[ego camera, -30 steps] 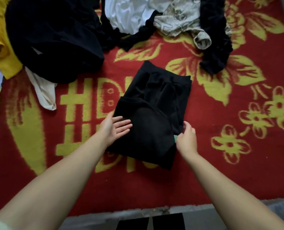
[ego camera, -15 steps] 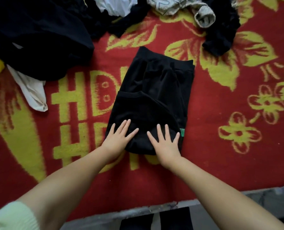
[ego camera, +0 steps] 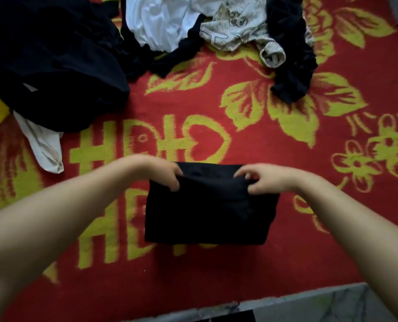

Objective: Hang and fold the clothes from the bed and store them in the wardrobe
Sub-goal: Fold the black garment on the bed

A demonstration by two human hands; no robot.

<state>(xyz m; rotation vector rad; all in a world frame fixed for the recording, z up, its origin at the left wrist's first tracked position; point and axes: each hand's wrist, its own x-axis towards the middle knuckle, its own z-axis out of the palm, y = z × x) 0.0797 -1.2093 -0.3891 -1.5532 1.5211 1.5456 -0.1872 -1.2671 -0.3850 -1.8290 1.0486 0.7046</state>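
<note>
Half a second ago both palms lay flat on the longer black garment (ego camera: 207, 205), but now it is folded over into a short rectangle on the bed (ego camera: 216, 275), its far edge pinched by the left hand (ego camera: 163, 174) and the right hand (ego camera: 260, 180).

Black garment (ego camera: 207, 205) now folded in half

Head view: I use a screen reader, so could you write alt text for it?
Left hand and right hand pinch the far edge of a folded black garment on a red and yellow bedcover. Unfolded clothes lie heaped beyond.
</note>
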